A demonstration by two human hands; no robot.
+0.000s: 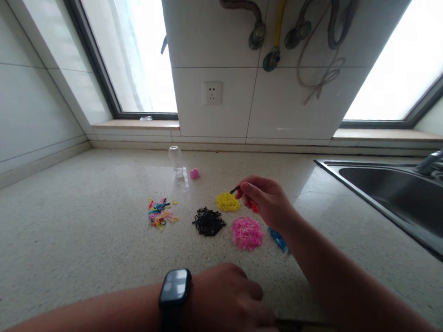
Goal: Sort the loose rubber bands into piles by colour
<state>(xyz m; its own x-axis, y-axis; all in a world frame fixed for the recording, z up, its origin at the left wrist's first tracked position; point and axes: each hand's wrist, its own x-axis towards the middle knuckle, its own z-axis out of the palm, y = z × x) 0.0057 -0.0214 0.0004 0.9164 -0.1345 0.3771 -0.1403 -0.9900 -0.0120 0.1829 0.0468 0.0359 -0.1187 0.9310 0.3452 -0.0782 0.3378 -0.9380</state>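
My right hand (266,198) pinches a small black rubber band (235,189) between thumb and fingertips, just above the right side of a pile of yellow rubber bands (228,202). Red bands (254,207) show partly beneath this hand. A black pile (208,221) and a pink pile (247,232) lie nearer to me. Blue bands (278,240) are partly covered by my right forearm. Farther left is a mixed-colour heap of bands (161,212). My left hand (229,304), with a watch on its wrist, rests low in front with curled fingers; its palm is hidden.
A clear, bottle-shaped container (176,162) stands toward the back, with a pink heart-shaped piece (194,173) beside it. A steel sink (379,197) is set into the speckled counter (98,232) on the right. The tiled wall has a socket (212,93) and hoses.
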